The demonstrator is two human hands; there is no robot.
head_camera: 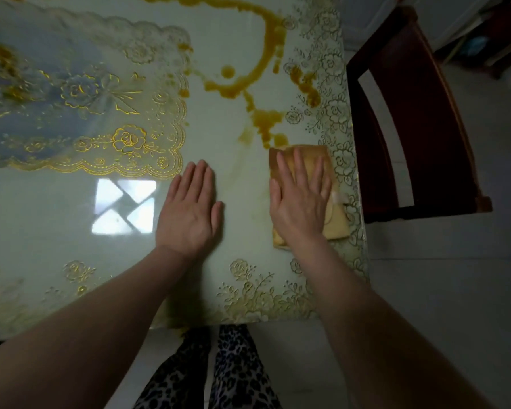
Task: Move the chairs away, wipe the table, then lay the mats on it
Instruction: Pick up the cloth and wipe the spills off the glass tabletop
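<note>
Table (242,160), glossy pale top w/ gold floral edging, has brown spill trails beyond your folded yellow cloth (335,219). Right hand (300,199) flat, fingers splayed, pressing cloth near rt edge; left hand (191,211) open, bracing. Push fwd w/ firm overlapping strokes.

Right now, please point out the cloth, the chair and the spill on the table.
cloth (338,222): head view, lower right corner.
chair (443,134): head view, wooden backrest.
spill (267,118): head view, brown blotch above the cloth.
</note>
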